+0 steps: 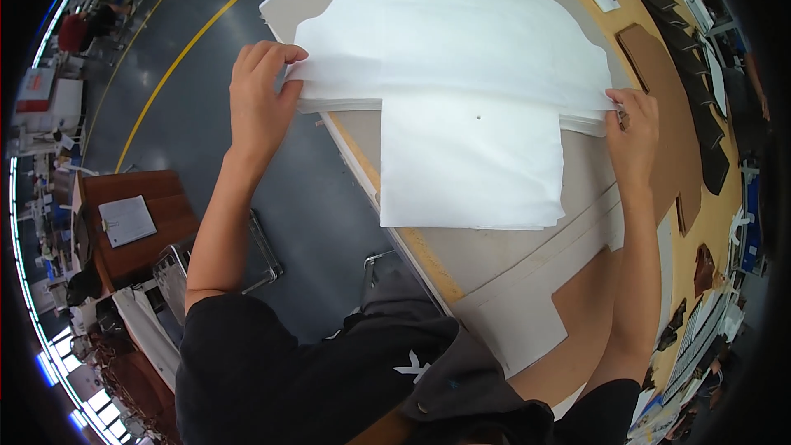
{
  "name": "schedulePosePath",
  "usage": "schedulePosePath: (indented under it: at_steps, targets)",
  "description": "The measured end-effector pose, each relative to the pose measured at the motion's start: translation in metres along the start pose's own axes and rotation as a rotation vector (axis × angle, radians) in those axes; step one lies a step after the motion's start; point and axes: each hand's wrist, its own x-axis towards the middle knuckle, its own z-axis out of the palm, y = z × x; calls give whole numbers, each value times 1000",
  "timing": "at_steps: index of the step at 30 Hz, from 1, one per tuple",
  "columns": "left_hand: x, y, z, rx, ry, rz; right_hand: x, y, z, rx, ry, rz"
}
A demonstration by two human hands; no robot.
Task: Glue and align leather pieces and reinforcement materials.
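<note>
Across the grey-topped cutting table (527, 264) a stack of white fabric sheets (453, 41) is spread, one square flap hanging nearer over the board. At the stack's left edge the layers are pinched by the left hand (259, 103), fingers curled over the top; at the right edge they are gripped by the right hand (633, 128). Judged from this, the layers are being squared up; next, both edges need to be drawn level with even tension.

brown cutouts (659, 82), clipboard (127, 220), yellow floor line (177, 62)
</note>
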Motion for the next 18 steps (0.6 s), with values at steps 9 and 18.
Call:
schedulePosePath:
  at_steps: [9, 18]
  targets:
    - [106, -32, -1, -130, 179, -21, 99, 31, 0, 78, 72, 90]
    - [153, -12, -37, -152, 494, 126, 144, 36, -42, -11, 418, 96]
